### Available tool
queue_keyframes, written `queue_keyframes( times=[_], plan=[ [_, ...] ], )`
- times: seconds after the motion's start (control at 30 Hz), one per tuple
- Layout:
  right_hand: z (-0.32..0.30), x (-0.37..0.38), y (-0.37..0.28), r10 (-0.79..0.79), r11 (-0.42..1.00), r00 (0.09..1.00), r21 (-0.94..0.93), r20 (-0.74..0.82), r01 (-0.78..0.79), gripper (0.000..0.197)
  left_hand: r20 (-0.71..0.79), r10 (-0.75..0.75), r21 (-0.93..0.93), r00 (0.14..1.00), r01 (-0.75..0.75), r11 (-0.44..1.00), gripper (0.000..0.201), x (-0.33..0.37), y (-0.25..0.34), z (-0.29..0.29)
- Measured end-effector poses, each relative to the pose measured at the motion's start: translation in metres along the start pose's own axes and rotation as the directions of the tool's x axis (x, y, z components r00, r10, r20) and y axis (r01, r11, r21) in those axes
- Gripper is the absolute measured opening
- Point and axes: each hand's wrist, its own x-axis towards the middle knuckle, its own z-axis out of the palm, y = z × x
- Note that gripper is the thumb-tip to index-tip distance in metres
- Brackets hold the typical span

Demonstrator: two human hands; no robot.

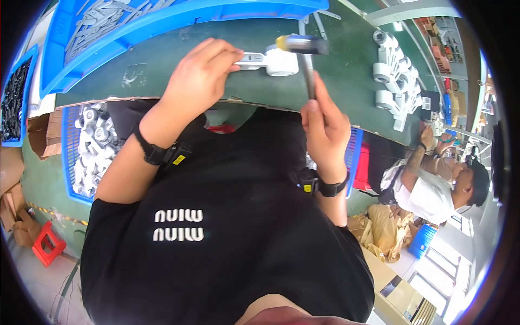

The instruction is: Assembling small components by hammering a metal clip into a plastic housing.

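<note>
My left hand (205,67) is closed on the narrow end of a white part (280,62), a slotted flat arm with a thick round head. That part lies on or just above the green work table (211,32); I cannot tell which. In my right hand (326,127) is a hammer (307,70), gripped by its handle. Its dark head (303,44), yellow at one end, hangs over the right side of the round head. Whether the two touch cannot be made out.
A blue tray (179,23) with grey strips spans the far left. White assembled parts (398,76) stand piled at the right. Below the table edge, a blue crate (70,157) holds more white pieces. Another person (428,184) works at the far right. A red stool (49,244) stands lower left.
</note>
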Motion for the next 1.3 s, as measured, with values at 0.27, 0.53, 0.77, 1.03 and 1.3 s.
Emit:
queue_keyframes(
  times=[0.27, 0.53, 0.77, 1.03, 1.3],
  plan=[
    [-0.002, 0.002, 0.005, -0.197, 0.914, 0.977, -0.347, 0.080, 0.212, 0.046, -0.042, 0.013, -0.015, 0.999, -0.013, 1.000, 0.020, -0.002, 0.003, 0.002],
    [0.007, -0.003, 0.016, -0.197, 0.899, 0.975, -0.377, 0.102, 0.221, 0.049, -0.022, 0.019, -0.029, 1.000, -0.020, 0.999, 0.023, -0.003, 0.001, 0.002],
    [0.024, 0.003, 0.024, -0.316, 0.899, 0.948, -0.306, 0.038, 0.312, 0.049, -0.008, 0.006, -0.025, 1.000, -0.006, 1.000, 0.021, -0.003, 0.002, 0.002],
    [0.016, 0.003, 0.028, -0.451, 0.860, 0.890, -0.294, -0.061, 0.416, 0.045, -0.048, 0.041, -0.026, 0.998, -0.043, 0.999, 0.020, -0.003, -0.001, 0.005],
    [0.013, -0.018, 0.033, -0.445, 0.891, 0.867, -0.200, -0.223, 0.407, 0.051, 0.077, -0.098, -0.232, 0.992, 0.113, 0.966, 0.023, 0.001, -0.008, -0.007]
  ],
)
